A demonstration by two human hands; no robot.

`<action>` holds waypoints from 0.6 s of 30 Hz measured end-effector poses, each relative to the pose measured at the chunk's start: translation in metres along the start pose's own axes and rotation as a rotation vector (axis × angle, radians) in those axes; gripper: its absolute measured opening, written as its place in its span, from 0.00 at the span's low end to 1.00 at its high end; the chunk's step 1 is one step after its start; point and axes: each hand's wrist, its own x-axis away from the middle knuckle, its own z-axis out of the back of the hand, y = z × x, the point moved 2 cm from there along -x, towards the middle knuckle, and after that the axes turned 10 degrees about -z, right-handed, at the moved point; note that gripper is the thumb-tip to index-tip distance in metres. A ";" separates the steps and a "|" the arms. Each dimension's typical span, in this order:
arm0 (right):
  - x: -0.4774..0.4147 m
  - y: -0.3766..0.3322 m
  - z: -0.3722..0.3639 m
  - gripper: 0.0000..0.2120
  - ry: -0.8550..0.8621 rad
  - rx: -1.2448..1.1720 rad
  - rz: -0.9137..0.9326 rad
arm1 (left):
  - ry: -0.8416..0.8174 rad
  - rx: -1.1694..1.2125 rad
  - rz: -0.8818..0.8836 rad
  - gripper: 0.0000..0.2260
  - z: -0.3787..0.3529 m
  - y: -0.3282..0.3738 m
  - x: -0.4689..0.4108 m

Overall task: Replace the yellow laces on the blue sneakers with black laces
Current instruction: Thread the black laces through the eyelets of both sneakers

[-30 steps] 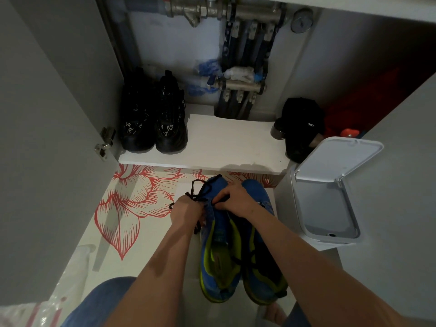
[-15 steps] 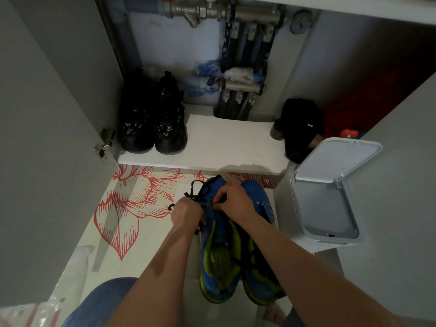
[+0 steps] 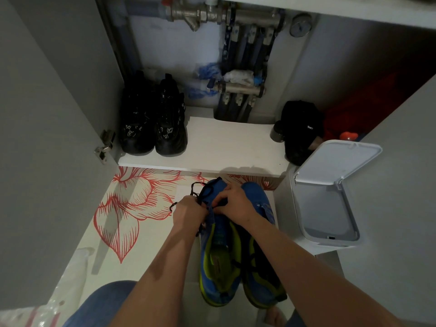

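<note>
Two blue sneakers with yellow-green lining stand side by side on the floor, toes pointing away from me. The left sneaker (image 3: 218, 263) has a black lace (image 3: 200, 190) looping loose over its toe end. My left hand (image 3: 188, 212) grips the lace at the shoe's left edge. My right hand (image 3: 236, 205) pinches the same lace over the front eyelets. The right sneaker (image 3: 258, 251) carries black lacing across its middle. No yellow lace is visible.
A white pedal bin (image 3: 330, 199) with its lid up stands right of the shoes. A white shelf (image 3: 224, 147) ahead holds black boots (image 3: 153, 123) and a black bag (image 3: 299, 131). Pipes run behind. The floor mat has red flowers (image 3: 132, 208).
Both hands stay at the left sneaker's toe end with only small finger movements on the black lace; the shoes have not moved.
</note>
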 end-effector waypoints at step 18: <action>-0.006 0.002 -0.016 0.09 -0.014 0.209 -0.099 | 0.065 -0.266 -0.219 0.09 0.001 0.006 0.005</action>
